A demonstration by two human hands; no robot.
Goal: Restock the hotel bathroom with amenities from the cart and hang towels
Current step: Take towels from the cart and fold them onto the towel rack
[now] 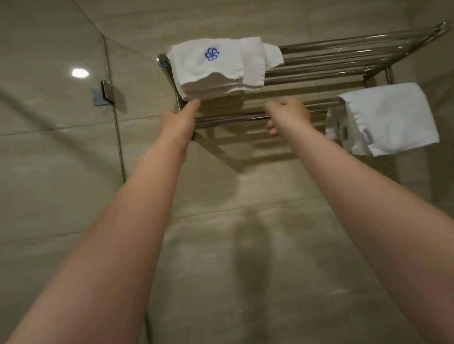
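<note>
Head view, directed upward at a chrome towel rack (348, 52) fixed to a tiled wall. A folded white towel with a blue emblem (206, 67) is laid on the left end of the rack's top shelf. Its front fold overhangs the shelf's front edge and a loose corner trails toward the middle. A second white towel (389, 118) is draped over the right end of the lower rail (230, 118).

The left hand (184, 118) is raised to the lower front edge of the folded towel, fingers straight and touching the cloth; nothing is grasped. The right hand (288, 111) is held at the middle of the lower rail with fingers curled; whether the rail is gripped cannot be told. A glass shower partition (42, 138) stands to the left.

The step in hand is judged to be the squaring of the folded towel on the shelf. The overhanging fold is best lifted from beneath and eased back until it lies level with the front edge, with the emblem kept outward. The loose corner would then be tucked under by the right hand. Light pressure is advised, since soft cloth may sag between the shelf bars. The draped towel should be left undisturbed.
</note>
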